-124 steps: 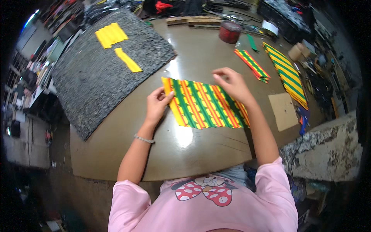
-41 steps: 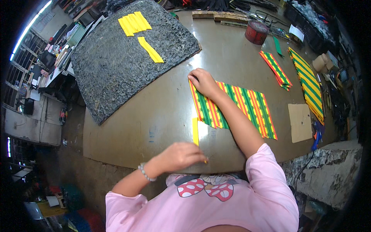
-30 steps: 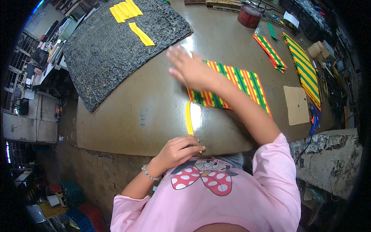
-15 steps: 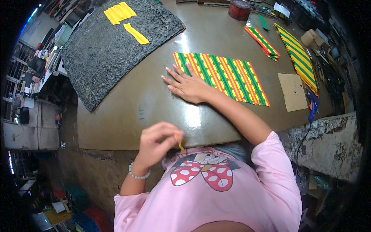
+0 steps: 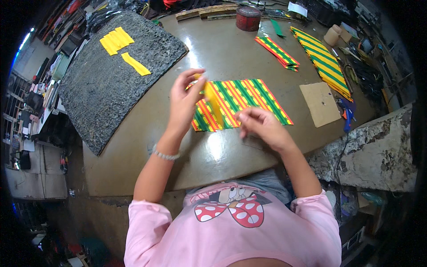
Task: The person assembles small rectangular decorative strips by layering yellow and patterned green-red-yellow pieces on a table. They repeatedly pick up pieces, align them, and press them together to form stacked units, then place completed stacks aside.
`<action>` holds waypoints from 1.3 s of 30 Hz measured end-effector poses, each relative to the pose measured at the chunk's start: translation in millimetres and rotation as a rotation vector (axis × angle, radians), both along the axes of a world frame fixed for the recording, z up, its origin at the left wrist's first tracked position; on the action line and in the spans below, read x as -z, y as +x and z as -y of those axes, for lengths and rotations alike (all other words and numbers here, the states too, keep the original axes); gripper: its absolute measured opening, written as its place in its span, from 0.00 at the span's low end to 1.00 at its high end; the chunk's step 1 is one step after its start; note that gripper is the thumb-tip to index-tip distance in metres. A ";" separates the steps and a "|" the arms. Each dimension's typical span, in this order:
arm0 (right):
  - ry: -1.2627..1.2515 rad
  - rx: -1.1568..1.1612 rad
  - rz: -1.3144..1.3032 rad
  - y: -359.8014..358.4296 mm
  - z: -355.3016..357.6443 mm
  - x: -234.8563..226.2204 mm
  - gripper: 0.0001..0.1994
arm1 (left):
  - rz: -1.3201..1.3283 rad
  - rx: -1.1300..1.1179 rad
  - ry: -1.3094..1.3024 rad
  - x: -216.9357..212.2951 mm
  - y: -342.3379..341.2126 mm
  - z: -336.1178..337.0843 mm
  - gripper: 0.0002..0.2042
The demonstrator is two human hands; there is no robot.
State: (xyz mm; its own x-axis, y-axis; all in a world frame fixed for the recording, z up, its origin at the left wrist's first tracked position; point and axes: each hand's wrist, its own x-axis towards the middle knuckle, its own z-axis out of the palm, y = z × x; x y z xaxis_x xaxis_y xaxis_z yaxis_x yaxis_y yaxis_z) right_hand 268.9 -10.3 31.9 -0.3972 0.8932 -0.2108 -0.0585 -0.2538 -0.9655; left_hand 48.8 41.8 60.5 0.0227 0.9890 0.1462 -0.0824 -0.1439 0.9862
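Note:
My left hand (image 5: 182,100) is raised over the left end of a patterned sheet (image 5: 253,98) striped in green, red and yellow. Pinched in its fingers is a thin yellow strip (image 5: 214,107), which dangles down in front of the sheet, slightly blurred. My right hand (image 5: 264,127) hovers at the sheet's near edge, thumb and fingers curled together. Whatever it may hold is too small to make out, and the strip's lower end hangs apart from it. The sheet lies flat on a brown, shiny table (image 5: 147,155).
A rough dark slab (image 5: 120,80) at the left bears yellow pieces (image 5: 118,41). To the right are narrow patterned strips (image 5: 278,54), a yellow-green striped stack (image 5: 322,62), brown cardboard (image 5: 319,104) and a blue glue gun (image 5: 348,118). A red tin (image 5: 248,19) stands at the back.
My left hand has risen from near the table's front edge to above the sheet, carrying the yellow strip. My right hand has lifted off the sheet and drawn back, its fingers curling.

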 end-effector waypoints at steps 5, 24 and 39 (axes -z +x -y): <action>0.446 0.359 -0.090 25.5 -36.3 -12.2 0.21 | 0.039 0.366 0.079 -8.4 87.5 -47.0 0.16; 0.269 -0.010 0.648 42.7 -163.4 44.9 0.16 | -1.474 -0.075 0.343 70.1 -19.7 98.2 0.26; 1.354 -0.205 1.175 -15.2 -143.4 39.3 0.13 | -1.204 0.075 0.300 54.4 3.7 99.8 0.24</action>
State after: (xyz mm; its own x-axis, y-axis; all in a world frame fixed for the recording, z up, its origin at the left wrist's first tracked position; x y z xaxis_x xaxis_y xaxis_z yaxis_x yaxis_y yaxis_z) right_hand 253.7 133.1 -7.4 -0.7082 0.6280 0.3227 0.6643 0.7475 0.0031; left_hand 52.5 -58.0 6.1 0.3544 0.9105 0.2130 0.8336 -0.4108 0.3693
